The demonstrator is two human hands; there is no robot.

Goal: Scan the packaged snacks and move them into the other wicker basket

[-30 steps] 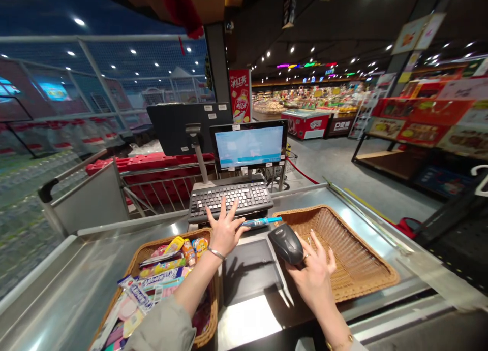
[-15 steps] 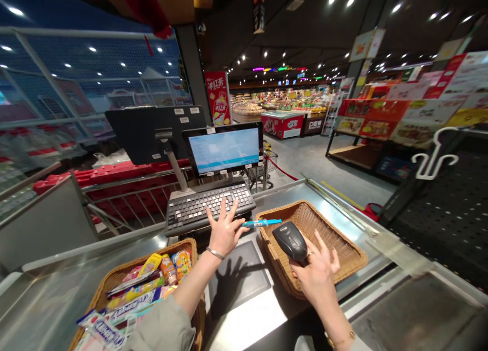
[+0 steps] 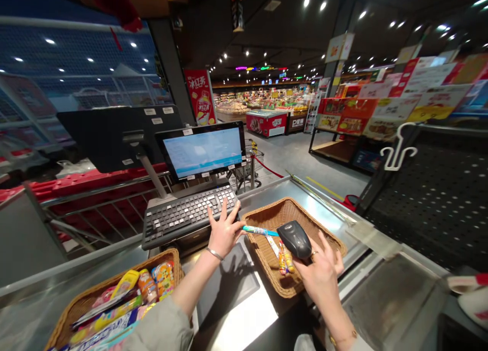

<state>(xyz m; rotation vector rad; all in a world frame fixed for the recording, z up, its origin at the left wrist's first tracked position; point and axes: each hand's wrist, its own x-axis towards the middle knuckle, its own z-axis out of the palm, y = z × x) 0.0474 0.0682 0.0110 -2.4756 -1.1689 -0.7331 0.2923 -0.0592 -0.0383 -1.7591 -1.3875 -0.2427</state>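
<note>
My left hand (image 3: 223,229) has its fingers spread over the lower right of the black keyboard (image 3: 186,214), while thumb and a finger pinch a thin blue packet (image 3: 259,231) that reaches over the right wicker basket (image 3: 305,216). My right hand (image 3: 322,272) grips a black barcode scanner (image 3: 295,238) above that basket. Two small snack packets (image 3: 284,257) lie inside the basket, under the scanner.
A lit till screen (image 3: 202,150) and a dark customer display (image 3: 114,135) stand behind the keyboard. A left wicker basket (image 3: 82,302) holds several snack packets. A flat scan plate (image 3: 229,285) lies on the steel counter. Black pegboard (image 3: 438,198) stands at right.
The view has swung right, so everything sits further left in the picture. The blue packet has moved over the right basket. Snack packets now show inside that basket.
</note>
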